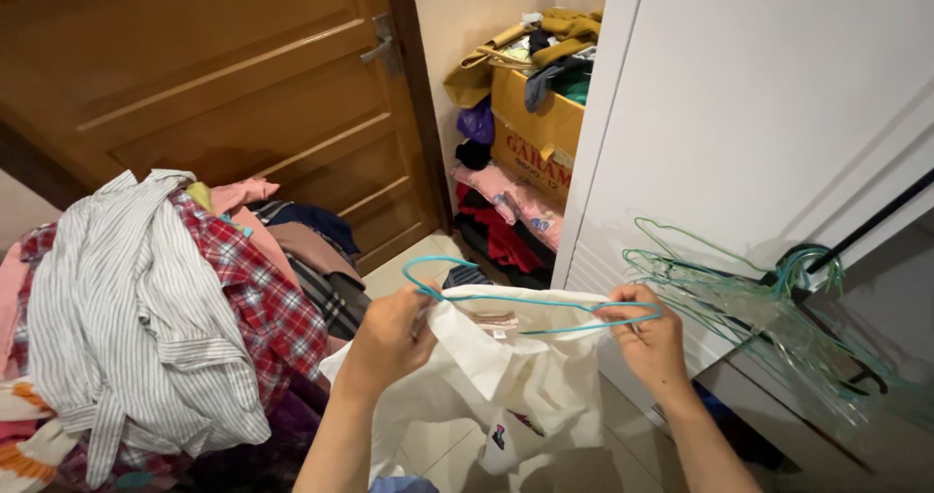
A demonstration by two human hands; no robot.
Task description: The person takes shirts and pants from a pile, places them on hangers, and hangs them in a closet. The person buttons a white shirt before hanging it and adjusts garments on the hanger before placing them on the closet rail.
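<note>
My left hand [389, 335] grips the collar side of a white shirt [525, 381] together with the left end of a thin blue wire hanger [525, 301]. On the other side, my right hand [650, 337] pinches the hanger's right end and the shirt's other shoulder. The shirt hangs down between my hands, with a small coloured patch near its lower part. The hanger's hook curls up at the left, above my left hand.
A heap of clothes [156, 337] with a striped shirt and a red plaid one fills the left. Several green wire hangers [769, 318] hang on a dark rail at the right by a white wardrobe door [739, 94]. A cardboard box [535, 133] overflowing with clothes stands beside the wooden door [214, 74].
</note>
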